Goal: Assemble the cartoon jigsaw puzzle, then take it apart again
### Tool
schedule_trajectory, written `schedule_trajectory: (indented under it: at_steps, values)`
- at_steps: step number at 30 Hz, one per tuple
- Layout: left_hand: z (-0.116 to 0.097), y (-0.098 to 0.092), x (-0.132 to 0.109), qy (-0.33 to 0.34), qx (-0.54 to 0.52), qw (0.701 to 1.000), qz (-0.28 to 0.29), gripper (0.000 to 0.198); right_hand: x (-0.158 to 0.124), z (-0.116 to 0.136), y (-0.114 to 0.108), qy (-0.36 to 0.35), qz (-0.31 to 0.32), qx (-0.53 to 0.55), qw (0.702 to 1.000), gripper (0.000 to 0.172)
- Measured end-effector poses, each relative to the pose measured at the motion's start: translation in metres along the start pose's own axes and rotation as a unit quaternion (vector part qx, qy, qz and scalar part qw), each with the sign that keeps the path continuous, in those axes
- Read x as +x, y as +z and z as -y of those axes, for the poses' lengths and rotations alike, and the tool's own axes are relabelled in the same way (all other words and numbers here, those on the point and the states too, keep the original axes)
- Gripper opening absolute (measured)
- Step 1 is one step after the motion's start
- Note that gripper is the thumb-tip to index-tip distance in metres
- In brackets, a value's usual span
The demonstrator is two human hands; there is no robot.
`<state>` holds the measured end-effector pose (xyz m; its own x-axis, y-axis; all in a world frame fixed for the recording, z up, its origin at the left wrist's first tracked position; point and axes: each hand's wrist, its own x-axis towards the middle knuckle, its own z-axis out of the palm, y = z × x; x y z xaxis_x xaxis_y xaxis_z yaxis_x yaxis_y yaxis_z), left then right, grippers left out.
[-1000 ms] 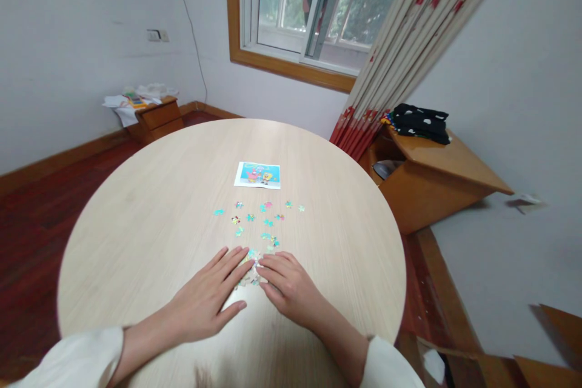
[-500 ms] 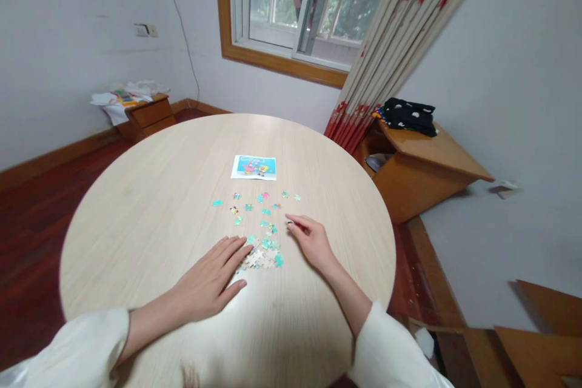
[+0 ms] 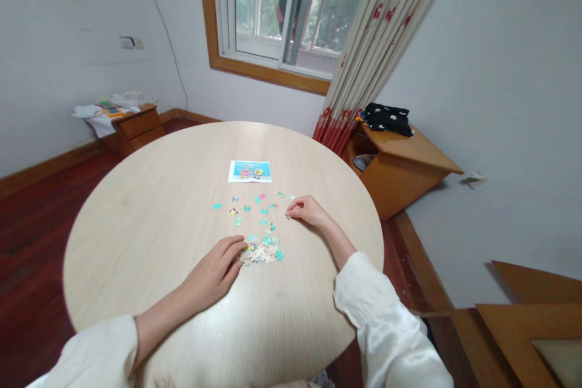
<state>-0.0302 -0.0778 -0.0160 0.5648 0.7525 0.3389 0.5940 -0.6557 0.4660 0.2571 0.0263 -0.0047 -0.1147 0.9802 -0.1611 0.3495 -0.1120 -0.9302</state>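
Note:
My right hand (image 3: pixel 309 211) has its fingertips pinched on a small jigsaw puzzle piece (image 3: pixel 288 216), just above or on the table to the right of the scattered pieces. My left hand (image 3: pixel 216 271) rests beside the pile of puzzle pieces (image 3: pixel 260 254), fingers apart and slightly bent, the fingertips touching its left edge. Many pieces in the pile lie pale back up; others show turquoise. Beyond the pile, several loose pieces lie spread out, among them a turquoise piece (image 3: pixel 217 207) and a pink one (image 3: pixel 262 197). Behind them is a cartoon picture card (image 3: pixel 250 171).
Everything lies on a round pale wooden table (image 3: pixel 150 206). A wooden cabinet (image 3: pixel 400 160) with folded black cloth (image 3: pixel 387 119) stands at the right, by a curtain (image 3: pixel 364 30). At the back left, papers cover a small drawer unit (image 3: pixel 139 124).
My right hand has moved forward, bringing the puzzle piece farther up the table. My left hand has drawn its thumb closer to its fingers at the pile. The camera view has shifted slightly.

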Motion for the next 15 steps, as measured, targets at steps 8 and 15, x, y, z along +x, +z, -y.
schedule_trajectory:
  at_steps: [8,15]
  values:
    - [0.008,0.003,-0.002,-0.022,-0.019,0.999,-0.03,0.026,-0.011,-0.003,0.006,-0.048,-0.071,0.041,0.996,0.024]
    - [0.009,0.0,0.0,-0.031,-0.048,0.997,-0.045,0.024,-0.041,0.003,0.018,-0.091,0.077,0.012,0.993,0.032]
